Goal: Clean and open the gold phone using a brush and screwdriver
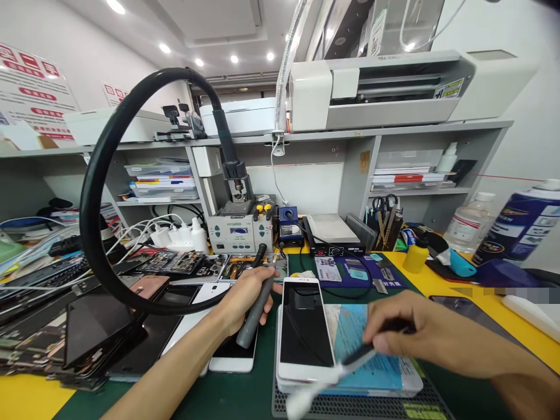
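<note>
- Brushing, seemingly: right hand (pixel 406 332) pinches white-tipped tool (pixel 352 361) over flat blue-white box (pixel 387 373).
- Left hand (pixel 247 294), left of box, clasps grey cylindrical handle (pixel 255 318).
- White, black-screened phone (pixel 305 326) lies atop box; next likely needs steadiness.

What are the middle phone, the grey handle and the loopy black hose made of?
Phone: probably glass in front, glossy with reflections; its white edging could be plastic or glass. Grey handle: likely dull plastic, since it's smooth without a metal shine. Black hose: maybe rubber or soft plastic, because it curves smoothly with a slight sheen.
</note>
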`<state>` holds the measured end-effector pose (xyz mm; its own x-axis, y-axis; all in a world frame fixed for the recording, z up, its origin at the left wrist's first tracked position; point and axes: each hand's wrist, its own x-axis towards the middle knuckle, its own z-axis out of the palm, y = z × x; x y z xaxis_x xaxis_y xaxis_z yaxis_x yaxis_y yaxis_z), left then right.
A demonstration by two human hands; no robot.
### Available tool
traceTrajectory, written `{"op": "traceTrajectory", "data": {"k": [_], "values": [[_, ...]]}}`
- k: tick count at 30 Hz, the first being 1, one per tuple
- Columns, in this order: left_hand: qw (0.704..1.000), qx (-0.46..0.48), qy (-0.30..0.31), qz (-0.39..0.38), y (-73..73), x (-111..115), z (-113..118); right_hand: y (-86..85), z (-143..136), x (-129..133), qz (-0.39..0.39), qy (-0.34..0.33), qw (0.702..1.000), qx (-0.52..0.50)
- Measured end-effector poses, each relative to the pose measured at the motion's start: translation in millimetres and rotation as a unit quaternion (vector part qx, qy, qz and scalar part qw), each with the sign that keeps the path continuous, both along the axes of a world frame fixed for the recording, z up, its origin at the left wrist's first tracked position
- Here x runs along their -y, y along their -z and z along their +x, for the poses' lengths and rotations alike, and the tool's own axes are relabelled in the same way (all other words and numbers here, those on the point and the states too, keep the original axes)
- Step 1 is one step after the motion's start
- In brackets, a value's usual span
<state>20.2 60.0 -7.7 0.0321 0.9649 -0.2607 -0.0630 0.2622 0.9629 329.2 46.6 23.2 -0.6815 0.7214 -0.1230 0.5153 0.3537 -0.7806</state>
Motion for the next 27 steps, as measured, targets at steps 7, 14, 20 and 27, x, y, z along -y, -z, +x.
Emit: {"op": "traceTrajectory", "data": {"k": [7, 14, 20, 27], "values": [[1.000, 0.000, 0.000, 0.000, -1.8, -0.1, 1.6, 2.2, 16.9, -8.0, 0.058, 0.107, 0.992, 0.022], [1.000, 0.005, -0.004, 0.002, -2.0, -0.1, 0.5, -0.4, 27.6, -13.3, 0.049, 0.144, 0.988, -0.005], [1.000, -0.003, -0.003, -0.006, -3.0, -0.4, -0.4, -3.4, 24.8, -11.6, 0.024, 0.088, 0.996, 0.003], [1.000, -0.016, 0.000, -0.011, -5.6, 0.4, -0.4, -7.4, 31.1, -7.0, 0.002, 0.069, 0.996, -0.050]]}}
